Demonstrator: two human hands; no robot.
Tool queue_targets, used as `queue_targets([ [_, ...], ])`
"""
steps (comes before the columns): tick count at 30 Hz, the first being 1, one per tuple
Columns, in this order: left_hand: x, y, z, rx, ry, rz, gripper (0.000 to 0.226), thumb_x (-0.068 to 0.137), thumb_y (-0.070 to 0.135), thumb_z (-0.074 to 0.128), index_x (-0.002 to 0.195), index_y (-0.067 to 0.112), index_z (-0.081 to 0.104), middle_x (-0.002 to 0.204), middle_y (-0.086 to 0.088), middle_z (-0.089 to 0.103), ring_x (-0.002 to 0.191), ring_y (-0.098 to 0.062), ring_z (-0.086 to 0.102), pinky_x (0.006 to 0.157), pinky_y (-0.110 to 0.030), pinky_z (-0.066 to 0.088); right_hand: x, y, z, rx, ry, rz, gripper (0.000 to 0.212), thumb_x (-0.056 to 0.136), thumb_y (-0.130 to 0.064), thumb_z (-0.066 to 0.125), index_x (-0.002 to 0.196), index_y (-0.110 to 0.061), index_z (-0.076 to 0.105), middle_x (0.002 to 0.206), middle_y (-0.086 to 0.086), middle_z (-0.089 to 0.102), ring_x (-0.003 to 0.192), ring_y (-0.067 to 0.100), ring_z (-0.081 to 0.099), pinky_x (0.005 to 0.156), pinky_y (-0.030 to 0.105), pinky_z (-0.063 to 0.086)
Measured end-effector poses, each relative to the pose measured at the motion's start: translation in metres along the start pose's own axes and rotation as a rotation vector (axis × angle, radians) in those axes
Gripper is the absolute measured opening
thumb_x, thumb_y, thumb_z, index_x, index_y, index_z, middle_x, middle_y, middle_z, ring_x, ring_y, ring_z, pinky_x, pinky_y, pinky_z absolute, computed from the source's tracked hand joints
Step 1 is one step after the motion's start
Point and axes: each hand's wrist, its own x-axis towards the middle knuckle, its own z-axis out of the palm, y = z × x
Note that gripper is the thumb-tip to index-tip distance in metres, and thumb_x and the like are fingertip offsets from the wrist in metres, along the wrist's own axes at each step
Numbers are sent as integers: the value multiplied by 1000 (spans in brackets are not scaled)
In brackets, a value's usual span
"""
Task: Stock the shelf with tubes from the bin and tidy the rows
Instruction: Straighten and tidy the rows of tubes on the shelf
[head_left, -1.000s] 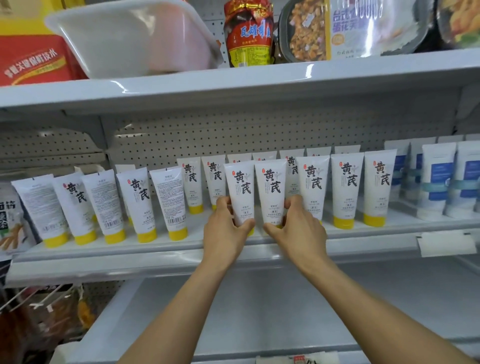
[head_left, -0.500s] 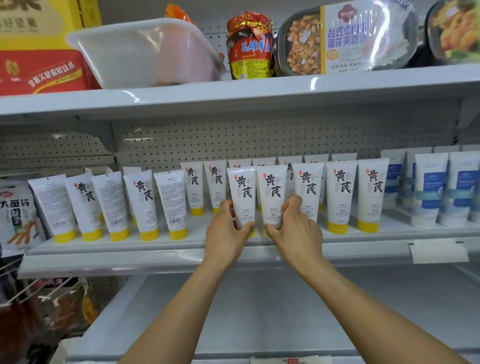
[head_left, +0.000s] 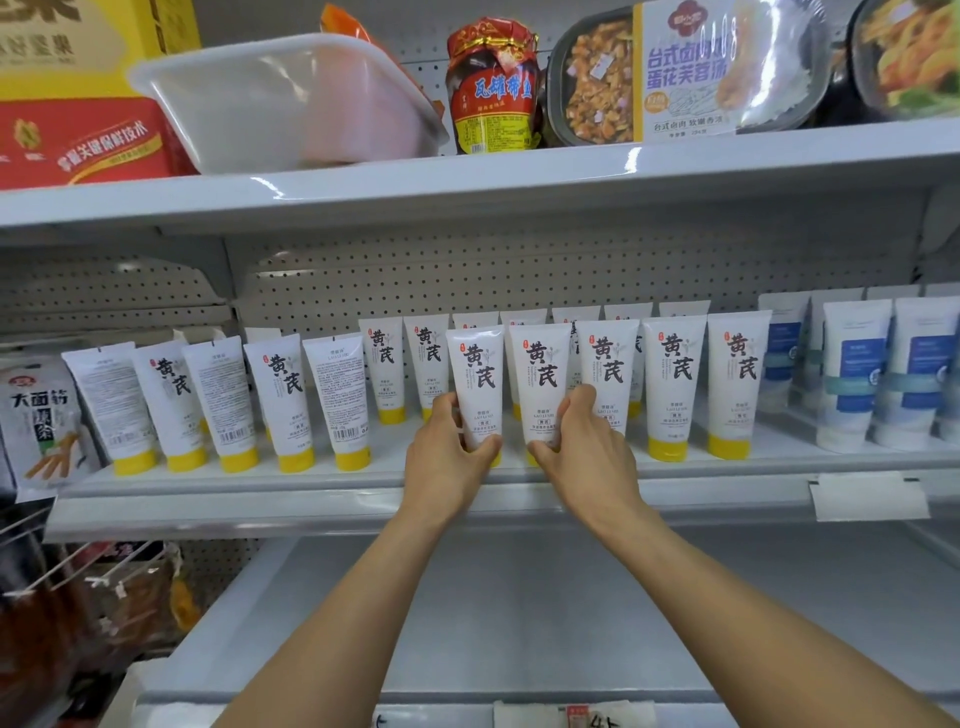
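Note:
White tubes with yellow caps stand cap-down in rows on the middle shelf (head_left: 260, 488). My left hand (head_left: 449, 452) grips the lower part of one front tube (head_left: 475, 374). Beside it, my right hand (head_left: 587, 452) grips the neighbouring front tube (head_left: 540, 374). Both tubes stand upright near the shelf's front edge, slightly ahead of the row behind. To the right, three more front tubes (head_left: 672, 384) face forward. On the left, several tubes (head_left: 332, 395) stand in a row, some turned with their backs out. An empty white bin (head_left: 280, 104) sits on the top shelf.
Blue-labelled white tubes (head_left: 852, 384) fill the shelf's right end. A snack bag (head_left: 41, 421) stands at the far left. The top shelf carries a red jar (head_left: 493, 88), boxed meals (head_left: 680, 73) and a red-yellow carton (head_left: 78, 93). A white price tag (head_left: 870, 496) hangs on the shelf edge.
Both hands stay on the same two front tubes, which have shifted a little to the left. The camera has tilted up, showing more of the top shelf.

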Motion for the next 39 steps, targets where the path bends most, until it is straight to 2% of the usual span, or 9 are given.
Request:
queue_targets([
  [6,-1,0,-2,-26,-26,-7,54,78,27,73,124,18,47,109,1,68,95,-16,66,87,-39,54,-6,3,-6,13,-26,-50,37,91,-23,57,113,-5,33,101,13,63,92,35,62,69,38,47],
  [9,-4,2,-5,-3,-41,-7,62,80,27,73,133,15,43,119,0,65,107,-17,62,89,-28,48,-9,8,-8,-15,-20,-85,32,93,-22,52,114,-5,35,100,13,63,90,32,62,68,39,50],
  [12,-9,4,-10,4,-55,-20,68,82,26,73,139,13,38,126,-3,62,114,-16,59,86,-21,40,-10,14,-9,-13,-3,-96,20,95,-21,51,107,-9,40,100,11,63,89,29,61,66,36,47],
  [15,-17,3,-11,13,-6,-18,70,82,28,73,139,14,36,127,-5,59,115,-17,57,92,-27,43,-16,20,-8,28,0,-114,15,94,-17,51,106,-12,45,103,9,63,92,28,60,72,38,50],
  [18,-26,-2,-9,-4,44,10,65,81,30,74,134,16,38,130,-2,55,115,-15,55,96,-30,45,-24,28,-5,64,-32,-165,24,92,-17,52,116,-16,51,108,8,64,99,29,58,79,40,50],
  [22,-30,-4,-7,-12,15,51,60,82,30,73,131,19,39,132,4,51,110,-10,53,91,-25,43,-25,31,-5,41,-83,-243,37,91,-21,55,127,-26,58,122,4,63,108,27,56,92,37,45],
  [28,-27,-2,-3,-75,10,40,55,82,25,74,127,19,42,124,7,57,106,-8,59,87,-20,43,-21,30,-7,-14,-189,-278,45,91,-24,54,136,-28,51,132,2,56,117,25,52,100,36,41],
  [35,-15,-1,1,27,31,-37,64,75,40,74,126,27,37,119,10,62,97,-11,65,85,-41,54,-19,31,-8,11,-215,-276,46,90,-24,56,135,-28,50,136,-2,54,122,21,50,103,33,40],
  [39,-8,2,2,117,27,-93,66,72,44,74,126,29,37,111,10,65,95,-17,66,83,-44,54,-18,29,-7,9,-190,-272,43,90,-19,54,132,-29,53,130,1,57,117,23,53,98,36,44],
])
